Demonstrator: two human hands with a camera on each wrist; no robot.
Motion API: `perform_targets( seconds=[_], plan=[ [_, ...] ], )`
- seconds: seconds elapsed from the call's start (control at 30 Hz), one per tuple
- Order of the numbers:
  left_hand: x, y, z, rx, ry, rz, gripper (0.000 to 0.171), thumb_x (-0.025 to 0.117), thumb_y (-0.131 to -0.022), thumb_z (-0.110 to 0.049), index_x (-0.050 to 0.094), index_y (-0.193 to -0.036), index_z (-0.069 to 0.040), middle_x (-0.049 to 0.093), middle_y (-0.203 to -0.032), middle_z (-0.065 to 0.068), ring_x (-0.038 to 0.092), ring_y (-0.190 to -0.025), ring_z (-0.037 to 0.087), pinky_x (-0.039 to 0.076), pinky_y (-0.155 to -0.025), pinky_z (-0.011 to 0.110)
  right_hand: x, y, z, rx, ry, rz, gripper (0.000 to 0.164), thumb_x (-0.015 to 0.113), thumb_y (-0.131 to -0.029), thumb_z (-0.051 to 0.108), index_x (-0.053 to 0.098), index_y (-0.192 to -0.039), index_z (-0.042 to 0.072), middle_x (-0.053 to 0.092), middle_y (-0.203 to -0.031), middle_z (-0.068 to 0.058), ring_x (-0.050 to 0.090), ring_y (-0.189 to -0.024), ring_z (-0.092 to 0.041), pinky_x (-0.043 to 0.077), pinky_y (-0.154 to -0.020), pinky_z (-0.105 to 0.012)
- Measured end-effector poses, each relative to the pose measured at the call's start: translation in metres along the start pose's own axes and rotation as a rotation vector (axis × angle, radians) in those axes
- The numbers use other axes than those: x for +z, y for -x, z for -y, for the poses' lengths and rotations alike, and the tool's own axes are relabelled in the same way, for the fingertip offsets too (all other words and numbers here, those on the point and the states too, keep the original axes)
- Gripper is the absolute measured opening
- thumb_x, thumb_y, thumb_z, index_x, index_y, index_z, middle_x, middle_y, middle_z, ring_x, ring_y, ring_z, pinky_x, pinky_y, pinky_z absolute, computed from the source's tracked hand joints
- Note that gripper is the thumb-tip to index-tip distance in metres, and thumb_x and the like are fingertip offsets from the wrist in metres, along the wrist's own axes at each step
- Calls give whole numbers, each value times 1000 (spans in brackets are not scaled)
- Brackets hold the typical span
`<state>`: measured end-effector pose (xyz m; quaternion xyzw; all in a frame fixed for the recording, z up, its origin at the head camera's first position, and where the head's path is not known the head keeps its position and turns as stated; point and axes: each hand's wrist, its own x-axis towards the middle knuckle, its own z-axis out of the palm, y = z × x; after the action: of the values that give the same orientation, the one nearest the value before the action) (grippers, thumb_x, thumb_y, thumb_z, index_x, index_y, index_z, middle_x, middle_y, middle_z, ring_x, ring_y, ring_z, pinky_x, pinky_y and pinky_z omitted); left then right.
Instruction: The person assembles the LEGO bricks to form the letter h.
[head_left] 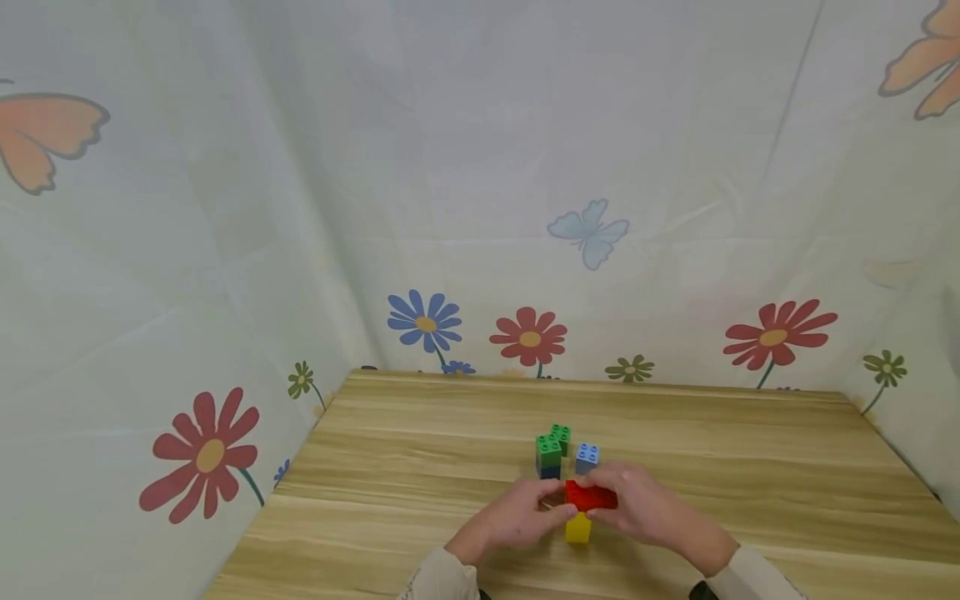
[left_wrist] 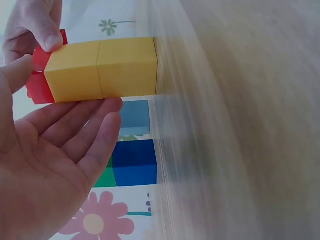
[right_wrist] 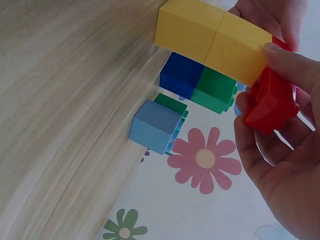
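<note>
A red brick [head_left: 591, 496] sits at the top of a stack of two yellow bricks [left_wrist: 102, 70] and juts out past its right side. Whether the red part is one brick or two, I cannot tell. My right hand [head_left: 637, 504] pinches the jutting red end, thumb in front and fingers behind, as the right wrist view shows. From the left, my left hand [head_left: 517, 512] has its thumb at the red brick and its fingers [left_wrist: 102, 132] along the side of the yellow stack. The left fingertips are partly hidden behind the stack.
Just behind the hands stand a green brick [head_left: 549, 447] on a dark blue brick [right_wrist: 182, 75], a light blue brick [head_left: 587, 457] and another green brick [head_left: 562, 435]. The wooden table [head_left: 375, 467] ends at a flower-printed curtain [head_left: 465, 208].
</note>
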<state>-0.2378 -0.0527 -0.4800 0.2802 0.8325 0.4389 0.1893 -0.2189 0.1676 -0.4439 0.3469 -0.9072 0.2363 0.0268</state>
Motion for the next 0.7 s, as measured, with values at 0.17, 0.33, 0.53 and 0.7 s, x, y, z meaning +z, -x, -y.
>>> perform_targets(
  seconds=[0.17,0.33,0.53,0.7],
  plan=[
    [-2,0,1,11,-19,6,33,50,-97,-43,62,-118,-22,62,-103,-15,57,-85,3,48,-78,22,-1,-1,-1,0,-5,2,31,78,-79,18,69,-107,12,66,-100,7,58,-84,-6,51,-74,-22],
    [-2,0,2,11,-22,6,35,49,-97,-45,62,-119,-21,62,-104,-15,56,-85,3,47,-78,22,-1,-1,-1,-13,-3,-3,31,78,-79,19,69,-107,12,66,-100,7,57,-83,-6,51,-74,-23],
    [-2,1,0,-10,8,0,34,51,-96,-44,63,-120,-23,62,-103,-16,56,-82,5,47,-76,22,-1,-1,-1,-5,-4,0,32,79,-78,18,69,-108,12,66,-101,6,58,-85,-7,52,-75,-24],
    [-2,1,-1,-20,14,-1,34,52,-95,-44,63,-119,-23,62,-102,-16,55,-80,6,47,-73,22,-1,-2,-2,-3,-15,9,32,79,-78,18,69,-108,12,66,-102,6,59,-85,-7,52,-75,-24]
  ],
)
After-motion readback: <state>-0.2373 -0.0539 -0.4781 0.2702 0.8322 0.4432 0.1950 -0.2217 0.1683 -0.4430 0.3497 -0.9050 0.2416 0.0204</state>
